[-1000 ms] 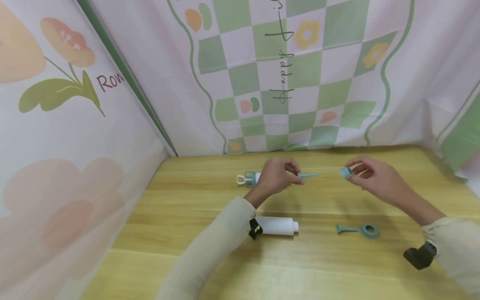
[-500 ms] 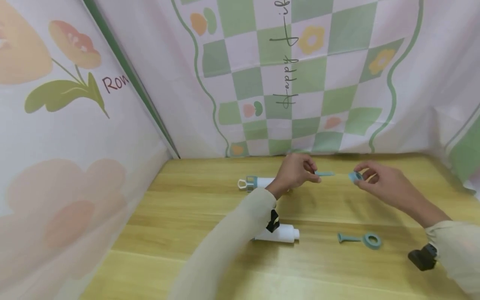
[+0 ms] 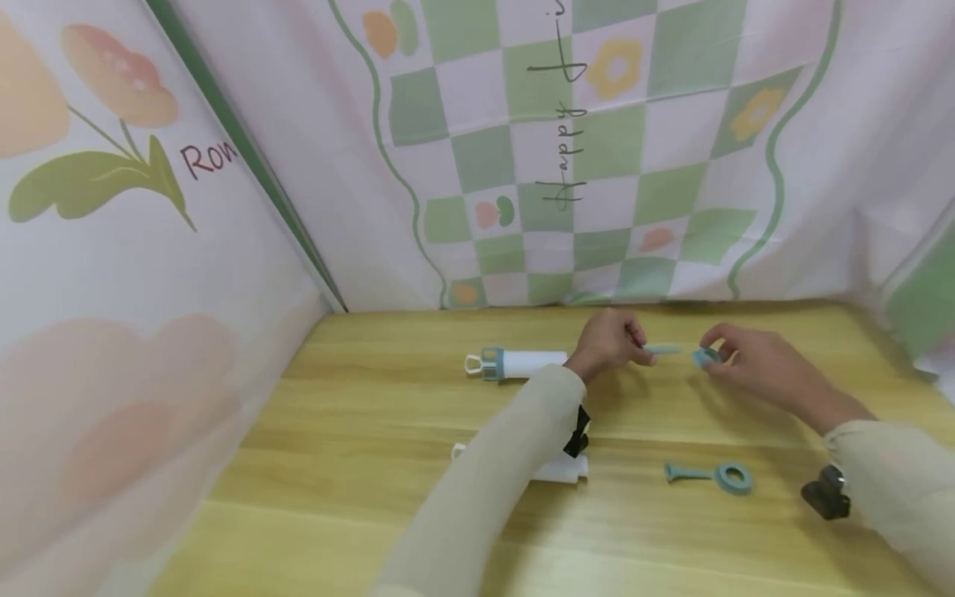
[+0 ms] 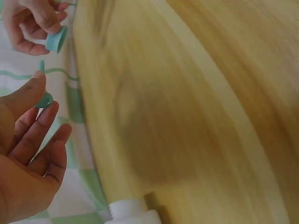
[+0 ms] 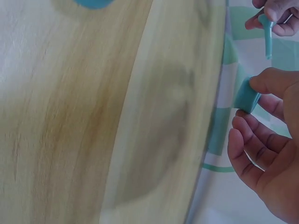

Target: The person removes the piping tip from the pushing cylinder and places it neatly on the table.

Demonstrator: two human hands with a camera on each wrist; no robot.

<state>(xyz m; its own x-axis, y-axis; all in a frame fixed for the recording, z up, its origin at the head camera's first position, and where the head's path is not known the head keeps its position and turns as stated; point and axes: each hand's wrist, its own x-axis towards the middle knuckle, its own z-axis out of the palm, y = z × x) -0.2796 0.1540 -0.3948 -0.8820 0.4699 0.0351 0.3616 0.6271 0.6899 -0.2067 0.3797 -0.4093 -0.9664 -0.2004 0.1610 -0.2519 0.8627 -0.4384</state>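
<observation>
Between thumb and fingers my left hand [image 3: 612, 340] pinches a thin teal stem with a flared, cup-like end [image 4: 45, 100]; its narrow tip points toward the other hand. My right hand [image 3: 761, 365] pinches a short teal ring-shaped cap [image 5: 247, 96] by its rim. A small gap separates stem and cap, both held above the table. Behind the left wrist lies a white tube with a teal slotted collar and white loop [image 3: 533, 363]. Under the left forearm a second white tube [image 3: 559, 469] is partly hidden.
On the wooden table [image 3: 336, 464], in front of the right hand, lie another teal flared stem [image 3: 690, 473] and a teal ring [image 3: 734, 478], end to end. A checked cloth [image 3: 545, 249] hangs along the back edge, and a flowered cloth [image 3: 149, 373] at the left.
My left hand has moved right with the stem, closer to the cap, uncovering more of the back white tube. The right hand still holds the cap, which has tilted slightly.
</observation>
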